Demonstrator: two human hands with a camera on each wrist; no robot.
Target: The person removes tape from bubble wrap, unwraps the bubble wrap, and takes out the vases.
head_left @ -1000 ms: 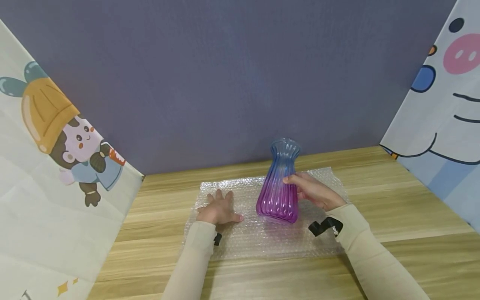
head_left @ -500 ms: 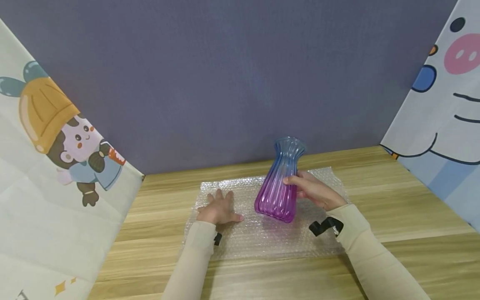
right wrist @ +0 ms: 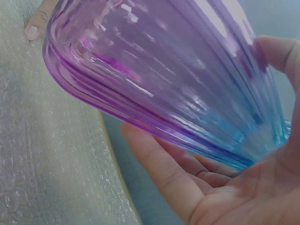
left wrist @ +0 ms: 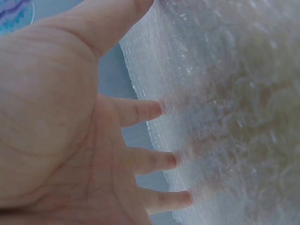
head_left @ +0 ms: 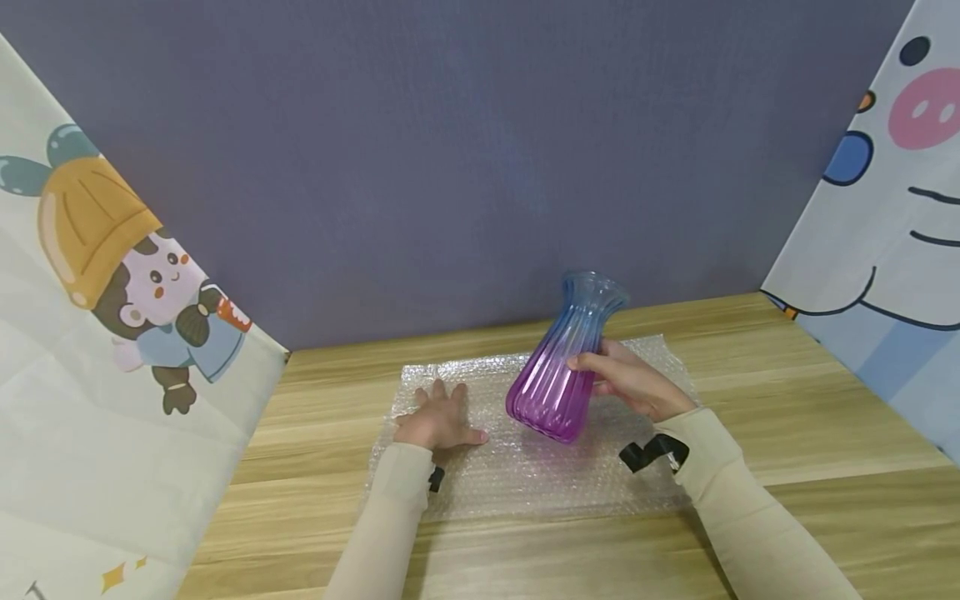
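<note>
My right hand (head_left: 633, 379) grips a ribbed glass vase (head_left: 551, 383), purple at its base and fading to blue at the flared mouth. The vase tilts, its mouth leaning to the right and its base toward the lower left, over a sheet of bubble wrap (head_left: 510, 483). In the right wrist view the thumb and fingers (right wrist: 164, 173) lie on opposite sides of the vase's body. Spread on the left part of the bubble wrap is my left hand (head_left: 438, 421), its fingers straight. The left wrist view shows those fingertips (left wrist: 154, 108) against the wrap.
The bubble wrap lies flat on a wood-grain table (head_left: 322, 467). A dark blue-grey wall (head_left: 420, 183) rises right behind the table. Cartoon-printed panels stand at the left (head_left: 75, 450) and the right (head_left: 900, 267).
The vase has tilted further, its mouth swinging to the right and its base shifting slightly left and up. My left hand has stayed in place on the bubble wrap.
</note>
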